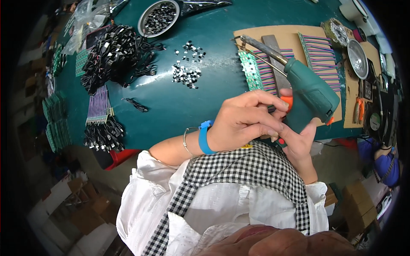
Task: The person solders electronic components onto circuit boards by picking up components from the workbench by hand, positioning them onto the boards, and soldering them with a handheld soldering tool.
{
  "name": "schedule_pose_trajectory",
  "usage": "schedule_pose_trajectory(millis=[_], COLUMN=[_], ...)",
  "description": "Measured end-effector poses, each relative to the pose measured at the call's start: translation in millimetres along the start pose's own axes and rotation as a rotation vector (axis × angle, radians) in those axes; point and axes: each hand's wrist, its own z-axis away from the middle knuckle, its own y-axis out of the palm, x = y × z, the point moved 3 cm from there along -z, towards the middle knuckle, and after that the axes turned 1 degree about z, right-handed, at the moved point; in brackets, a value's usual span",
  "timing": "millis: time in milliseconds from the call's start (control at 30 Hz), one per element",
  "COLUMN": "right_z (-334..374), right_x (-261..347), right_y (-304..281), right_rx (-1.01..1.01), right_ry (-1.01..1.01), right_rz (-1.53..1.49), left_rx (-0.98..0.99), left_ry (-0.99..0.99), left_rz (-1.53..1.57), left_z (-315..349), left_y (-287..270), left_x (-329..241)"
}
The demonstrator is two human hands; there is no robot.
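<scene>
A green soldering gun [309, 83] with an orange trigger and a long metal tip points up and left over the green circuit boards [251, 70]. My right hand [299, 143] is around its trigger area, partly hidden by the gun and my other hand. Just left of it, my left hand [245, 115] has its fingers curled and drawn together against my right hand. What lies between its fingertips, if anything, is too small to make out. A blue band [205, 136] circles my left wrist. Rows of purple and dark wires [267, 77] run from the boards beneath the tip.
A dark bar [276, 64] lies across wires on the cardboard [290, 32]. More wired boards [320, 55] and a metal dish [358, 59] sit right. Leftward are loose connectors [187, 76], a bowl of connectors [159, 19], black cables [113, 53] and a wired bundle [102, 121].
</scene>
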Motion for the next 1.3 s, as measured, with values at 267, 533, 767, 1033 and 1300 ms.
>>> schedule_pose_trajectory(millis=[267, 533, 767, 1033, 1300], right_z=[3, -1, 2, 4, 20], right_x=[3, 2, -2, -11, 4], right_y=[-7, -6, -7, -13, -38], right_rx=[0.032, -0.01, -0.004, 0.076, -0.099], right_ry=[0.079, 0.02, 0.003, 0.071, -0.104], right_rz=[-0.147, 0.04, 0.325, 0.379, 0.182], left_rx=[0.027, 0.192, 0.088, 0.119, -0.093], left_ry=[0.189, 0.31, -0.235, -0.581, -0.924], left_rz=[-0.216, -0.558, -0.347, -0.169, -0.027], left_z=[3, 4, 6, 13, -3], left_y=[-7, -10, -13, -22, -58], left_x=[-4, -17, -7, 2, 44])
